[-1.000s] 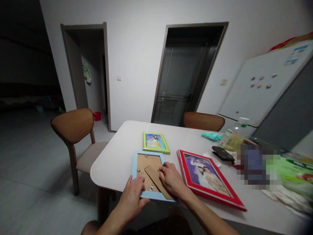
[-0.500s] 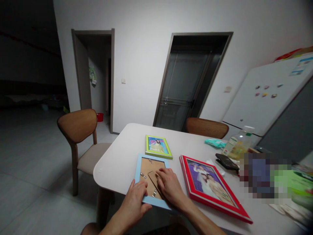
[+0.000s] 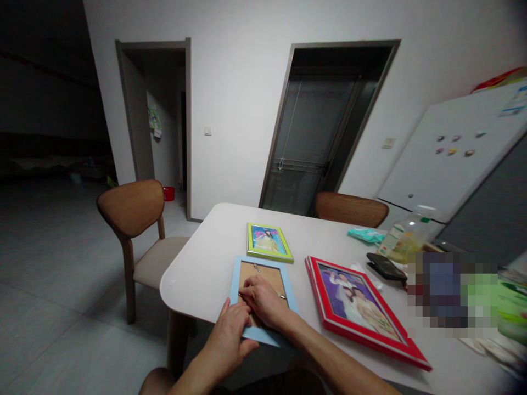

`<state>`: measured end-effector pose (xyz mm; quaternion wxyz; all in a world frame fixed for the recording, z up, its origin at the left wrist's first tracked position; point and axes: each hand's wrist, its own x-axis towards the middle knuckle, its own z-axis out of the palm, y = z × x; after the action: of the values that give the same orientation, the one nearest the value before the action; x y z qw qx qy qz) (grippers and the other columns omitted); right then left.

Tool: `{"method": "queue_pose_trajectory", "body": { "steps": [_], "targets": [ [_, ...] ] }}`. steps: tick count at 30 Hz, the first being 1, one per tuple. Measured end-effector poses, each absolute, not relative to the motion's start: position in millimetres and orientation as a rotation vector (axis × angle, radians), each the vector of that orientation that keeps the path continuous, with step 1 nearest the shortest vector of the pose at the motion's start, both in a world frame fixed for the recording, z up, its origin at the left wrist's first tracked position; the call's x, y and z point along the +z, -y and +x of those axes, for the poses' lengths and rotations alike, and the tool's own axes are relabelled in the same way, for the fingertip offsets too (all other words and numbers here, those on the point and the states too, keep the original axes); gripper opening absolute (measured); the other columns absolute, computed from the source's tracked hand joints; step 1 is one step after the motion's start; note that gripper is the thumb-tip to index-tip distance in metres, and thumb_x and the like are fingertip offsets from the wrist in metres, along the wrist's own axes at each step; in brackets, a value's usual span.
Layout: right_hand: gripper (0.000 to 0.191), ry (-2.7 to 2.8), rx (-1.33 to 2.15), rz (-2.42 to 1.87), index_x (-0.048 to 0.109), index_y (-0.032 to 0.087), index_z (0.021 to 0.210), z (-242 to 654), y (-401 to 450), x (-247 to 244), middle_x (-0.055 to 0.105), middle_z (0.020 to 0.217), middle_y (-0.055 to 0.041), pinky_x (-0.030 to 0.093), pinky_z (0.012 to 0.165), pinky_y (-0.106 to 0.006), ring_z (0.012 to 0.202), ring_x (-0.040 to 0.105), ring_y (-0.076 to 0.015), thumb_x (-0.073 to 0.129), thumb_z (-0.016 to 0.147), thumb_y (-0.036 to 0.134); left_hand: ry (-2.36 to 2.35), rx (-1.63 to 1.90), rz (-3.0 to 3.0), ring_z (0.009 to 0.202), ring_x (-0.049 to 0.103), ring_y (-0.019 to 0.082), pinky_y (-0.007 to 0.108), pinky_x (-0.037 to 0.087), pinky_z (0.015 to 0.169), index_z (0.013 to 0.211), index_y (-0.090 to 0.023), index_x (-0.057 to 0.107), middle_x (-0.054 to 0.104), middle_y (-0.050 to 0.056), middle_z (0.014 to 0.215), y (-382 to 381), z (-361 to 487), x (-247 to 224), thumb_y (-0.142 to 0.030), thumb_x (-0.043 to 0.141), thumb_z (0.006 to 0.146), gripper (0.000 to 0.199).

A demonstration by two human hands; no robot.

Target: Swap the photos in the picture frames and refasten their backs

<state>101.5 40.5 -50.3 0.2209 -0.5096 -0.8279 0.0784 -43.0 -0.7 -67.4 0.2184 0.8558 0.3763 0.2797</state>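
Observation:
A light blue picture frame lies face down on the white table, its brown backing and small metal clips showing. My left hand rests on the frame's left lower edge, fingers over the rim and thumb at the near side. Over the backing is my right hand, its fingertips pinched at the left clip, which they mostly cover. A green frame with a picture lies just beyond. To the right, a red frame lies picture side up.
At the right stand a clear bottle, a dark phone-like object and a teal packet, with a blurred patch beside them. Wooden chairs stand at the left and far side.
My right hand has moved left across the backing to the left clip. A clip on the right side of the backing now shows. My left hand stays on the frame.

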Motion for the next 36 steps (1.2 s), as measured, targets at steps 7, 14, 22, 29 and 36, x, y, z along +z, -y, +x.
{"method": "queue_pose_trajectory", "body": {
  "steps": [7, 14, 22, 29, 36],
  "targets": [
    [0.024, 1.888, 0.190, -1.763, 0.064, 0.016, 0.075, 123, -86, -63, 0.063, 0.074, -0.0043, 0.034, 0.059, -0.022, 0.066, 0.053, -0.0127, 0.041, 0.076, 0.025, -1.057, 0.799, 2.356, 0.104, 0.046, 0.020, 0.046, 0.015, 0.100, 0.088, -0.019, 0.048, 0.055, 0.007, 0.104, 4, -44, -69, -0.012, 0.064, 0.058, 0.035],
    [0.026, 1.710, 0.187, -1.975, 0.062, 0.014, 0.069, 132, -117, -79, 0.064, 0.067, -0.0052, 0.029, 0.049, -0.022, 0.056, 0.051, -0.0112, 0.044, 0.075, 0.032, -1.068, 0.735, 2.348, 0.106, 0.044, 0.021, 0.047, 0.016, 0.099, 0.083, -0.019, 0.048, 0.055, 0.007, 0.105, 8, -43, -58, -0.012, 0.063, 0.059, 0.029],
    [0.023, 1.643, 0.151, -2.051, 0.062, 0.016, 0.069, 129, -116, -81, 0.065, 0.074, -0.0056, 0.029, 0.054, -0.023, 0.064, 0.053, -0.0128, 0.047, 0.073, 0.033, -1.082, 0.736, 2.358, 0.107, 0.043, 0.020, 0.045, 0.015, 0.100, 0.084, -0.019, 0.048, 0.054, 0.007, 0.107, 7, -42, -63, -0.011, 0.065, 0.058, 0.032],
    [0.017, 1.554, 0.177, -2.097, 0.062, 0.015, 0.069, 127, -124, -74, 0.065, 0.074, -0.0083, 0.031, 0.055, -0.023, 0.069, 0.056, -0.0159, 0.049, 0.069, 0.026, -1.162, 0.702, 2.353, 0.106, 0.045, 0.020, 0.045, 0.016, 0.100, 0.085, -0.018, 0.050, 0.055, 0.006, 0.105, 13, -40, -52, -0.011, 0.063, 0.058, 0.030],
    [0.019, 1.522, 0.260, -1.845, 0.062, 0.015, 0.064, 138, -112, -55, 0.065, 0.069, -0.0075, 0.036, 0.059, -0.023, 0.066, 0.057, -0.0163, 0.047, 0.068, 0.025, -1.217, 0.496, 2.473, 0.117, 0.032, 0.027, 0.049, 0.018, 0.098, 0.098, -0.015, 0.052, 0.041, 0.013, 0.125, 15, -20, -58, -0.018, 0.066, 0.056, 0.044]
  ]
}}
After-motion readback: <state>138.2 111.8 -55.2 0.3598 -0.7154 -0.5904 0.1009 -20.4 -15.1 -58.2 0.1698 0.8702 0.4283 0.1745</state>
